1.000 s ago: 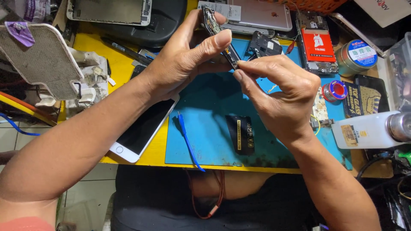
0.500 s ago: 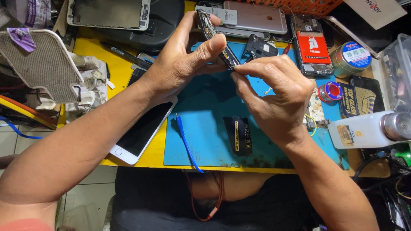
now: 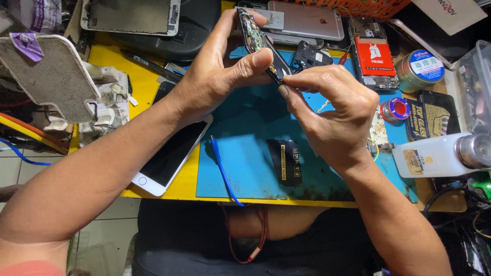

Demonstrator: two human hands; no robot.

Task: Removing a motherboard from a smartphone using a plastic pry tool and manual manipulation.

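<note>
A cluttered repair bench fills the head view: a yellow table [image 3: 153, 66] topped by a blue work mat [image 3: 245, 153], crowded with phone parts and tools.

Above the mat, the left hand [image 3: 215, 71] grips an opened phone frame [image 3: 258, 43], tilted on edge with its circuit board showing; the thumb presses one side and the fingers wrap behind its upper end. The right hand [image 3: 332, 112] meets the frame's lower end, its thumb and forefinger pinched together at that corner. Whether something small sits between those fingertips is too fine to tell.

On the mat below the hands lies a small black pad [image 3: 287, 162], with a blue tool [image 3: 222, 168] just beside it to the left. A white phone [image 3: 171, 153] lies face up across the mat's left edge, partly under the left forearm. Behind the hands rest a pink-backed phone [image 3: 307, 20] and an open phone with a red battery [image 3: 373, 59]. To the right stand a round tin [image 3: 420, 69], a spool of wire [image 3: 396, 110] and a white bottle [image 3: 440, 156] lying on its side. At far left sits a white mesh stand [image 3: 51, 76].
</note>
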